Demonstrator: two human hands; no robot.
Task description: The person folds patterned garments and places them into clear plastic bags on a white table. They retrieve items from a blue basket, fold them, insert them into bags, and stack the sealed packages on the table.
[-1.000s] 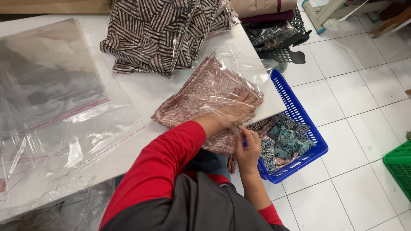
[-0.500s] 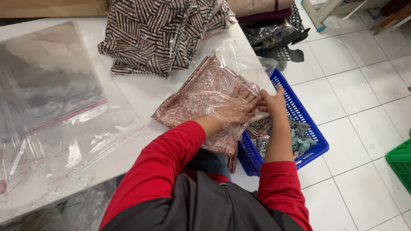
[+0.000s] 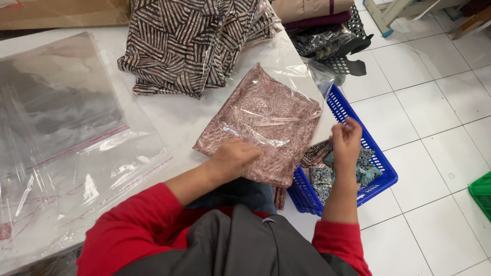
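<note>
Pressed flat under the left hand [image 3: 232,159] is the near edge of a folded brown patterned cloth in a clear bag [image 3: 261,125], which lies at the centre of the frame on the white table [image 3: 169,115]. At the bag's right edge the right hand [image 3: 346,140] is raised with fingers loosely curled; whether anything is pinched cannot be told. Below it a blue basket [image 3: 376,158] of folded fabrics is seen. Striped cloths [image 3: 189,38] are stacked at upper centre, and empty clear bags [image 3: 66,148] are spread at left.
</note>
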